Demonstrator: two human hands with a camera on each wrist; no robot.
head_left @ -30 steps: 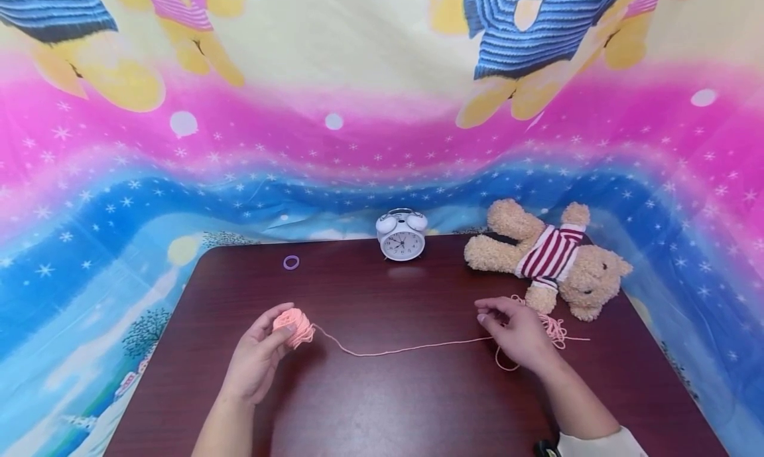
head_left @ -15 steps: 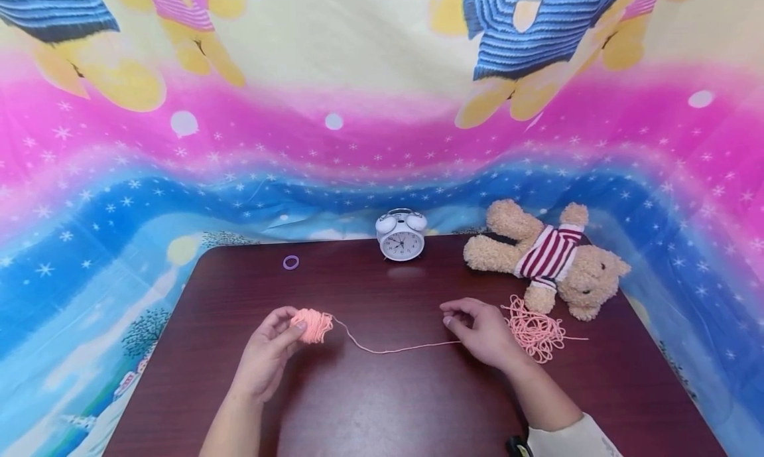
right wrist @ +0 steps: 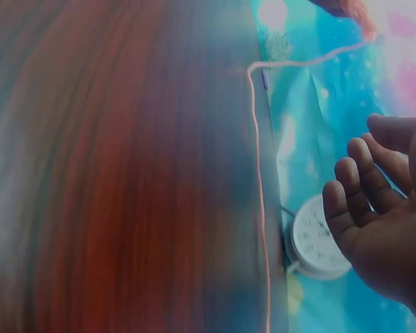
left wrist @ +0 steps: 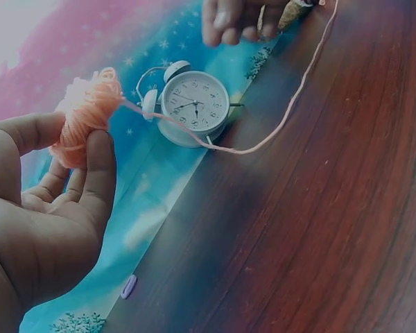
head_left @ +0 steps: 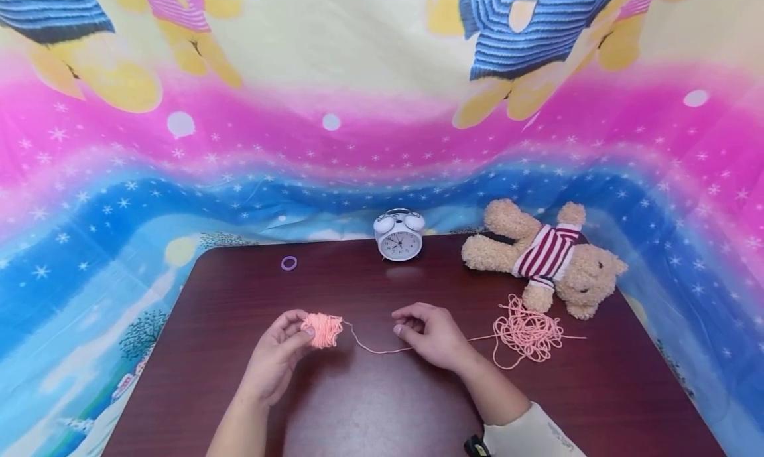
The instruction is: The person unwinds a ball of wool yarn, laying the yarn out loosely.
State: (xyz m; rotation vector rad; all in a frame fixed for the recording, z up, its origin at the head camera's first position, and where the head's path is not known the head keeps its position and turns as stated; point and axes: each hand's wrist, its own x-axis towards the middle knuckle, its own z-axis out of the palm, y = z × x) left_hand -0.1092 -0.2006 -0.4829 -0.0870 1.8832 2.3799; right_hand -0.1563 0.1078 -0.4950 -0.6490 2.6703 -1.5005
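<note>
In the head view my left hand pinches a small wound bundle of peach yarn above the table, thumb on the near side. The left wrist view shows thumb and fingers around the bundle's lower end. A single strand runs from it to the right, passing beneath my right hand, to a loose yarn tangle on the table. In the right wrist view that strand hangs apart from my right hand, whose fingers are loosely bent around nothing.
A white twin-bell alarm clock stands at the back edge of the dark wooden table. To its left lies a purple ring. A teddy bear in a striped shirt lies back right, one paw against the tangle.
My right hand has moved left from over the tangle toward the table's middle, uncovering the loose yarn. My left hand has carried the bundle slightly right and turned it.
</note>
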